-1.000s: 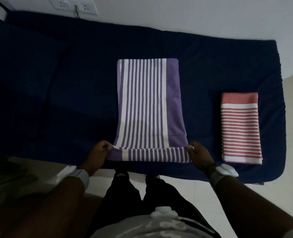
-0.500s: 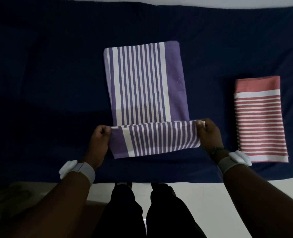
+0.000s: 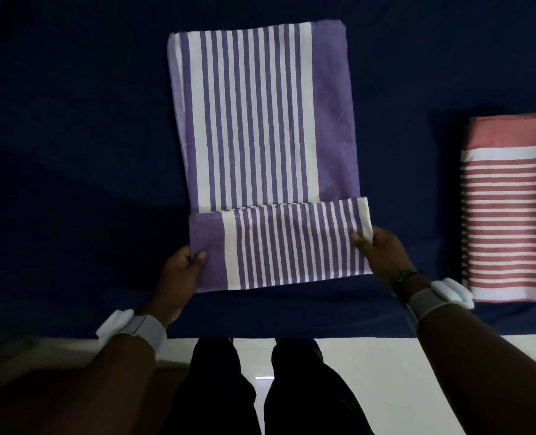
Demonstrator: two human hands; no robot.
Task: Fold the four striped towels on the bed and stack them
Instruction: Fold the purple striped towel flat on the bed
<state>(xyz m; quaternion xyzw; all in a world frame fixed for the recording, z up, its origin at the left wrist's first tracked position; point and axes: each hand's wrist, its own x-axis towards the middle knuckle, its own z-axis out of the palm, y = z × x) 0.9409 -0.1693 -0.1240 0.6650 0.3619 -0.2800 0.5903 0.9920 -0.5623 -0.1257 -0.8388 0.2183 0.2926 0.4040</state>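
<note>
Two hands are seen at the near end of a purple striped towel (image 3: 260,120), which is spread lengthwise on the dark blue bed cover (image 3: 72,136). The near end of that towel is turned up and over, so a folded-back flap (image 3: 279,246) is laid across the lower part, its stripes running the same way as those beneath. The flap's left corner is pinched by the left hand (image 3: 182,271), thumb on top of the plain purple band, fingers curled under. The flap's right corner is pinched by the right hand (image 3: 383,252), thumb on the striped cloth, fingers behind the edge. Whether the flap is pressed flat or held slightly off the layer below cannot be told. A red striped towel (image 3: 511,215) is seen already folded, lying well apart on the right of the bed, partly cut by the frame edge. White wristbands (image 3: 144,328) are worn on both wrists. Dark trouser legs (image 3: 260,387) and a pale floor (image 3: 386,356) are seen below the bed edge.
</note>
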